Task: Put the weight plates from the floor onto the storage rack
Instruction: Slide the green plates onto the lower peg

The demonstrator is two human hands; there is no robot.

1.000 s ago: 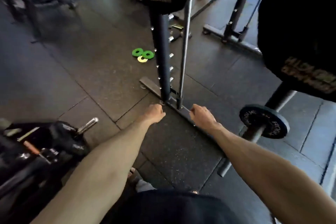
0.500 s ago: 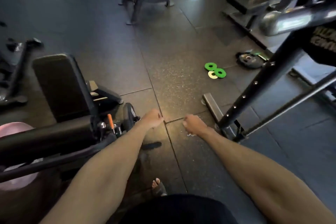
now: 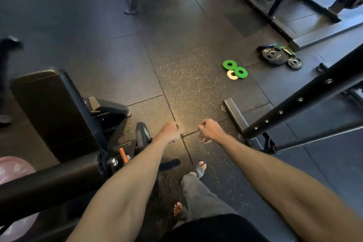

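Observation:
Two small green plates (image 3: pixel 229 65) (image 3: pixel 241 72) and a pale yellow one (image 3: pixel 232 75) lie touching on the rubber floor ahead and to the right. Farther right a larger black plate (image 3: pixel 274 56) and a small black plate (image 3: pixel 294 63) lie by a rack foot. My left hand (image 3: pixel 169 131) and my right hand (image 3: pixel 209 130) are stretched forward above the floor, close together, both loosely fisted and holding nothing. The plates are well beyond both hands.
A slanted black rack upright (image 3: pixel 306 96) with its floor foot (image 3: pixel 234 113) stands on the right. A black bench pad (image 3: pixel 49 112) and a loaded bar with a pink plate (image 3: pixel 13 171) fill the left. My sandalled feet (image 3: pixel 200 169) are below.
The view has swung left, away from the rack with its stored black plates, and then nearer the floor plates. Both hands stay forward and empty.

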